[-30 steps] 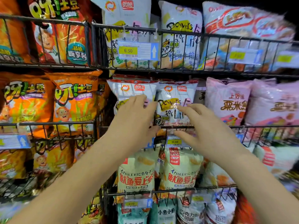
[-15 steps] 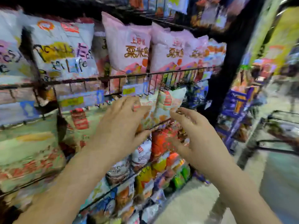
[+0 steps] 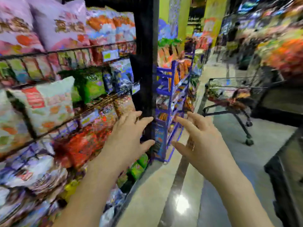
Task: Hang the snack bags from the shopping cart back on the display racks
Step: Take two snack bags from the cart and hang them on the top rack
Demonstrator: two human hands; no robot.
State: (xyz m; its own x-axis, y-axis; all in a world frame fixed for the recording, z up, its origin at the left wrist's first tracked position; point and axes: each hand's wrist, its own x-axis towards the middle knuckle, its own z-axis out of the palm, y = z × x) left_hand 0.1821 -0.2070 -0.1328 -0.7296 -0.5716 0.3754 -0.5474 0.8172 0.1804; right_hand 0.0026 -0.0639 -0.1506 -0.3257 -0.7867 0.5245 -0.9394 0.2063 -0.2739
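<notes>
Supermarket aisle, blurred throughout. Wire display racks (image 3: 68,50) packed with shelved packets (image 3: 49,105) fill the left. A black upright (image 3: 145,63) ends them, with a blue side rack (image 3: 170,95) just beyond it. On the polished floor (image 3: 164,185) a lamp reflection shows near the viewer. The shopping cart (image 3: 232,87) stands at far right, well apart from both hands. Snack bags (image 3: 227,95) appear to lie in its basket, though blur hides which kinds. Left hand (image 3: 129,138) and right hand (image 3: 203,141) hover mid-aisle, fingers spread and released, holding nothing. The left fingers (image 3: 146,119) lie in front of the black upright; contact cannot be told.

Likely hazards:
- The castered cart may roll when it is leaned on or reached into.
- A hurried sweep of the left hand could clip the upright or dislodge stock from the blue side rack.
- Slick, air-filled bags may slip from a loose grip.
- A dark cabinet (image 3: 287,177) at near right narrows the path.
</notes>
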